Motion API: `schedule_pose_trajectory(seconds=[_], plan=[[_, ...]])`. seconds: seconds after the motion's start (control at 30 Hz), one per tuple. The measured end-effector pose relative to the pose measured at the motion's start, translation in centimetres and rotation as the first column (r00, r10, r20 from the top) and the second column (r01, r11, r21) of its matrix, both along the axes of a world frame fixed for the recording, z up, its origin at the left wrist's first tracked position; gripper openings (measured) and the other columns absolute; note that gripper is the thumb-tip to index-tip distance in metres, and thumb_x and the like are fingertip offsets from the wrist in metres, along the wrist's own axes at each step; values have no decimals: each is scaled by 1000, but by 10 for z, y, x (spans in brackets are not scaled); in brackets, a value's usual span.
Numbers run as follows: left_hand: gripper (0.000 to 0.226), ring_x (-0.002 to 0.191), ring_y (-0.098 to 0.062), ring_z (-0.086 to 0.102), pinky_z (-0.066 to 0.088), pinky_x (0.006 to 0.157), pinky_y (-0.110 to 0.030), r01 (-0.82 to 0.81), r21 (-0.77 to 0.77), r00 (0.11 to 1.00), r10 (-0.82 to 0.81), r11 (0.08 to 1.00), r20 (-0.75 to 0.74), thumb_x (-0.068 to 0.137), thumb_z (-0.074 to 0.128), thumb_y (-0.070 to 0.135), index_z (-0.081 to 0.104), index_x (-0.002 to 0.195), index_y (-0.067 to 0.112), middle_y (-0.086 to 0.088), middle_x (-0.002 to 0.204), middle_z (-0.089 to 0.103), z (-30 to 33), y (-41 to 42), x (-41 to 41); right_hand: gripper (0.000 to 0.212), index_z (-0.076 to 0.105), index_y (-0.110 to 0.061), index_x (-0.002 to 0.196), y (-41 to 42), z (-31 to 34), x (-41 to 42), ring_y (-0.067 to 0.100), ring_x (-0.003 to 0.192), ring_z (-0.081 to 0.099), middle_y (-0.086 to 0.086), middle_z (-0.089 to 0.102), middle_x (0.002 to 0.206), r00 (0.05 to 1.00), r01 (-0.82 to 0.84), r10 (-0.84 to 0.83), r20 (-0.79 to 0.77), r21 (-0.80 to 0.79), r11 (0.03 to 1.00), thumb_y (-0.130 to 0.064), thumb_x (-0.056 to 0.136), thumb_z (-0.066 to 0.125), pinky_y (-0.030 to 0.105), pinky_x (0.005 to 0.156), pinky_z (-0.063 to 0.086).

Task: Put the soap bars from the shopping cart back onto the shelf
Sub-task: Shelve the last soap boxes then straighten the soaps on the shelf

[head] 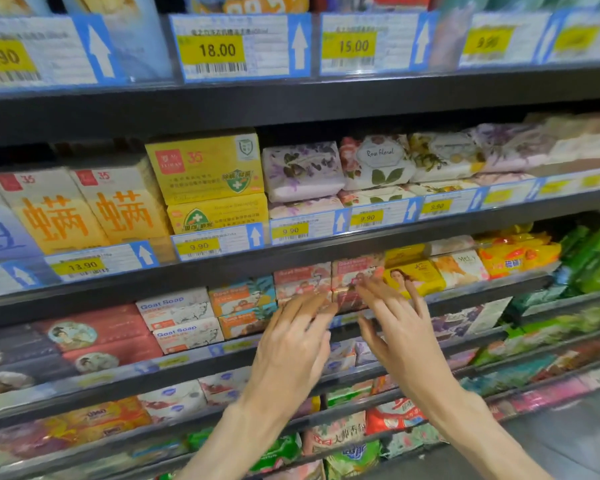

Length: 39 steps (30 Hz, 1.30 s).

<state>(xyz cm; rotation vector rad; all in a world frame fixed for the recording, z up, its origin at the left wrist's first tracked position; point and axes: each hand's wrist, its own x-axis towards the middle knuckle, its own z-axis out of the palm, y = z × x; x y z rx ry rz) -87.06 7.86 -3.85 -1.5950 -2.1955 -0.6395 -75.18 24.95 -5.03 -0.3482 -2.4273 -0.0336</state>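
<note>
Both hands point(293, 344) point(404, 336) reach side by side, seemingly touching stacked soap boxes point(352, 282) on the shelf point(465, 296).

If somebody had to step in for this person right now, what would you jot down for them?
Left hand: open, fingers straight, reaching to the pink soap boxes.
Right hand: open, fingertips at the next pink stack.
Neither hand holds anything.
Those pink boxes sit stacked on the shelf, between the orange Goat Soap boxes and the yellow packs.
Done: the bars at the fingertips look placed.
Left: the cart is out of view, so check it for more bars.
</note>
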Motion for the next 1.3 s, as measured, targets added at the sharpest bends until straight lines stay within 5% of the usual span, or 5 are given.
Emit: schedule_pose_trajectory(seconds=[0.37, 0.87, 1.1, 1.3], plan=[[48, 142, -16, 35, 26, 119, -35, -130, -40, 989, 133, 991, 66, 95, 54, 25, 49, 142, 20, 1, 151, 45, -18, 4, 6, 45, 48, -18, 140, 4, 0, -8, 12, 137, 43, -3, 46, 149, 988, -67, 72, 135, -42, 997, -26, 96, 51, 56, 116, 22], [46, 138, -16, 42, 29, 118, -40, -287, -5, 954, 286, 958, 84, 91, 55, 20, 56, 137, 19, 1, 141, 55, -20, 23, 17, 40, 56, -17, 134, 30, -5, -4, 13, 138, 43, 0, 47, 148, 964, -237, 248, 95, -119, 964, -24, 95, 54, 52, 117, 25], [36, 133, -22, 46, 32, 115, -42, -243, 181, 970, 242, 953, 29, 91, 59, 6, 62, 127, 10, -2, 134, 58, 4, 8, 13, 38, 59, -13, 131, 22, 20, -8, 22, 130, 48, 3, 55, 137, 948, -317, 318, -7, -111, 942, -17, 93, 59, 30, 118, 19], [25, 109, -33, 53, 42, 97, -44, -479, 62, 875, 482, 876, -44, 95, 57, 20, 64, 117, 10, -10, 118, 60, 22, 5, -21, 35, 60, -11, 120, 12, 35, -43, 36, 110, 52, 13, 58, 116, 991, -124, 123, 44, 15, 992, -34, 94, 56, 49, 99, 43]])
